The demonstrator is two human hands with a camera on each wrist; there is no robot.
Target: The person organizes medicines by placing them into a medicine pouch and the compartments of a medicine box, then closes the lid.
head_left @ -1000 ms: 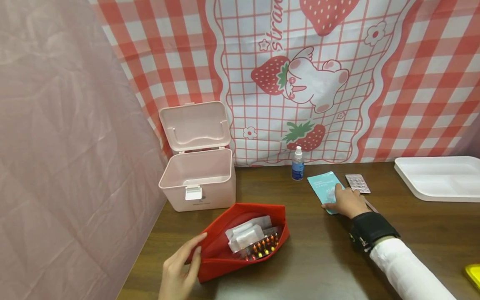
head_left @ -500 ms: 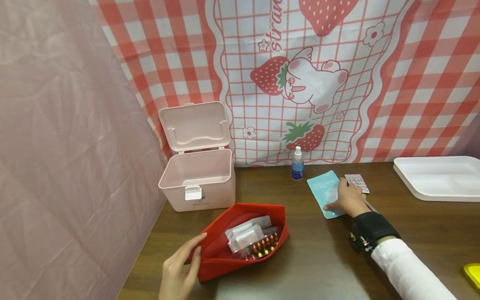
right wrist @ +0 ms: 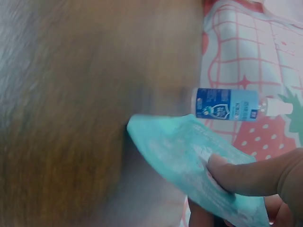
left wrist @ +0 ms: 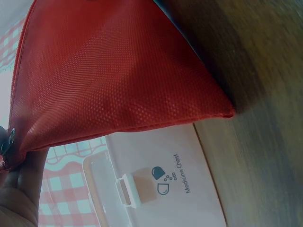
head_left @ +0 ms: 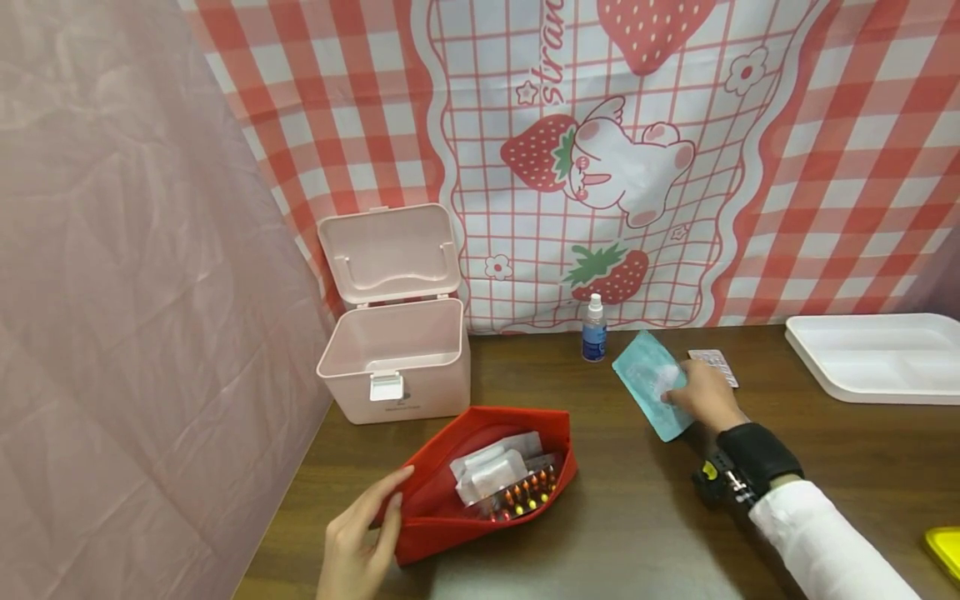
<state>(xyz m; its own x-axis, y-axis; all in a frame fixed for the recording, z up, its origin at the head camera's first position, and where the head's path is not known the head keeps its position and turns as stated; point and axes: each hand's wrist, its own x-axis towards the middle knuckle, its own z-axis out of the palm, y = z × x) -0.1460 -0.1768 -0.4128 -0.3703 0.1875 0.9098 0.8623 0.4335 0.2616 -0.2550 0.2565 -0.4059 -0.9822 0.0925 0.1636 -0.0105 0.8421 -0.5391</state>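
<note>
My left hand (head_left: 358, 533) pinches the left end of a red zip pouch (head_left: 442, 546), whose mouth gapes upward. Inside lie white wrapped packets (head_left: 491, 467) and a blister pack of orange and yellow capsules (head_left: 528, 493). In the left wrist view the red fabric (left wrist: 118, 80) fills the upper part, with the zip end by the fingers. My right hand (head_left: 708, 396) pinches a flat teal packet (head_left: 647, 379) by its right edge, thumb on top and fingers beneath, as the right wrist view shows. A silver blister pack (head_left: 712, 363) lies just behind that hand.
A pink medicine chest (head_left: 405, 392) stands behind the pouch with its lid up. By the cloth backdrop is a small blue-labelled spray bottle (head_left: 594, 333). At the right are a white divided tray (head_left: 847, 385) and, nearer, a yellow object's edge (head_left: 945, 546).
My right hand has taken hold of the teal packet, which now tilts up from the table. The left hand and pouch have stayed in place.
</note>
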